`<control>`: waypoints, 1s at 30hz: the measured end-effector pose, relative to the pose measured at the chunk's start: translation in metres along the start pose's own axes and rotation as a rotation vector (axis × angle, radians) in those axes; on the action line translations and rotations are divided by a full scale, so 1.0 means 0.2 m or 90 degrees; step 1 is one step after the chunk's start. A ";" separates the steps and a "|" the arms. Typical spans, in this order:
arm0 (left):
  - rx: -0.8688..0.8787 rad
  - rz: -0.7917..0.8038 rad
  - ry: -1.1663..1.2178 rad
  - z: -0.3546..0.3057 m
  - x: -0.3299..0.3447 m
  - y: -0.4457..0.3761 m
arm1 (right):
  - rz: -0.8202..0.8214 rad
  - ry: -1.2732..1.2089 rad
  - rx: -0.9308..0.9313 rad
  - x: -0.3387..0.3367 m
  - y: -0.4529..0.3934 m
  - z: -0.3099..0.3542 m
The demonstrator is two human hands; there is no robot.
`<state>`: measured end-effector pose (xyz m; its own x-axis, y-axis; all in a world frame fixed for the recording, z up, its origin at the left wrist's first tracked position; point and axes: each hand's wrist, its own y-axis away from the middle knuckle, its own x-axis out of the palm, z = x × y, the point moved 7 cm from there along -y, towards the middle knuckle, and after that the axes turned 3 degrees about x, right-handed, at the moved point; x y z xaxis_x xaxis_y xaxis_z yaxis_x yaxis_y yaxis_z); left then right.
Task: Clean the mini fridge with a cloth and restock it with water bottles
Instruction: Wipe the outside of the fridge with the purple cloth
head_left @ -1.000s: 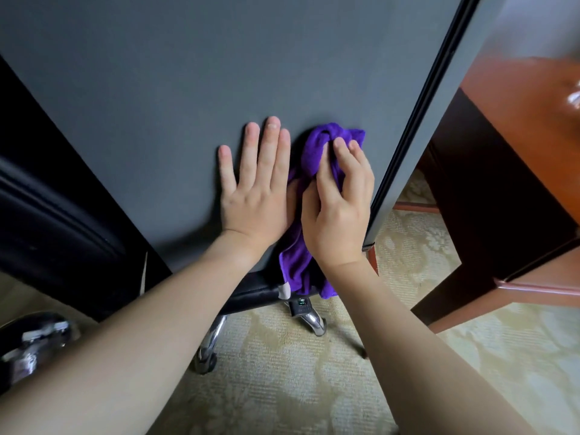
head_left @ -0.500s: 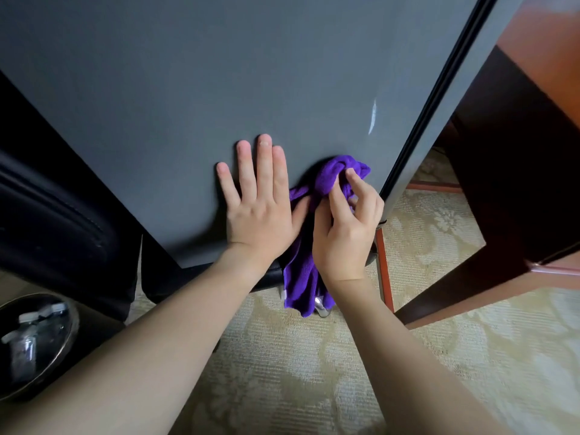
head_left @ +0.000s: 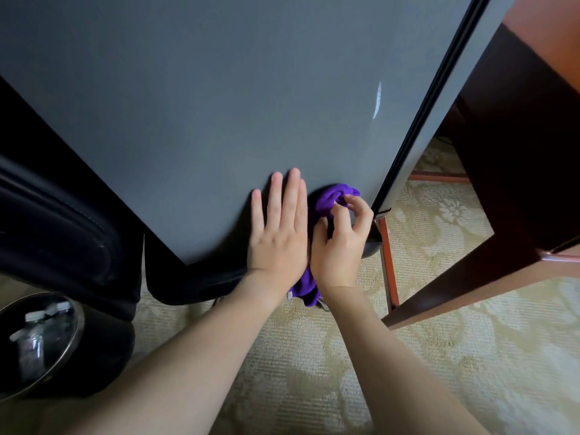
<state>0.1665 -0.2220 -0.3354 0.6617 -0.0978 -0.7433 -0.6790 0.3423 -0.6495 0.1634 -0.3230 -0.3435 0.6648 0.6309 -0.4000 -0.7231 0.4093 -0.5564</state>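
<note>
The mini fridge's grey door (head_left: 204,120) fills most of the view. My left hand (head_left: 277,227) lies flat on the door near its lower edge, fingers straight. Just to its right, my right hand (head_left: 340,243) grips a bunched purple cloth (head_left: 329,199) against the door's lower right corner. A tail of the cloth hangs down below my wrists. No water bottles are in view.
A dark wooden desk (head_left: 518,183) stands to the right, its leg close to the fridge corner. A black chair (head_left: 62,221) sits at the left behind the door. A round metal bin (head_left: 40,343) with rubbish is at the lower left. Patterned beige carpet (head_left: 439,356) covers the floor.
Both hands have slid down the door toward its lower right corner with the cloth. My right hand's fingers have curled tighter round the cloth.
</note>
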 end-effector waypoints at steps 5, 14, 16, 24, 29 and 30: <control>0.008 0.079 -0.059 -0.01 0.17 0.15 | 0.033 -0.002 0.025 0.05 0.03 -0.10; 0.010 0.011 -0.041 -0.08 0.07 0.05 | 0.044 -0.020 0.130 0.07 0.03 -0.20; 0.044 -0.015 -0.031 -0.07 -0.05 -0.07 | 0.027 -0.028 0.139 0.05 0.00 -0.18; -0.025 -0.188 -0.017 0.02 -0.58 -0.68 | -0.064 -0.070 0.144 -0.13 -0.21 -0.01; -0.034 -0.165 -0.039 -0.03 -0.69 -0.82 | -0.105 -0.125 0.151 -0.24 -0.37 0.13; -0.028 -0.157 -0.049 -0.02 -0.68 -0.82 | -0.113 -0.137 0.142 -0.26 -0.41 0.17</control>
<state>0.1866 -0.2696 -0.1276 0.8298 -0.1014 -0.5487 -0.5067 0.2751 -0.8171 0.1818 -0.3682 -0.2518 0.7462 0.6517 -0.1363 -0.6392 0.6439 -0.4205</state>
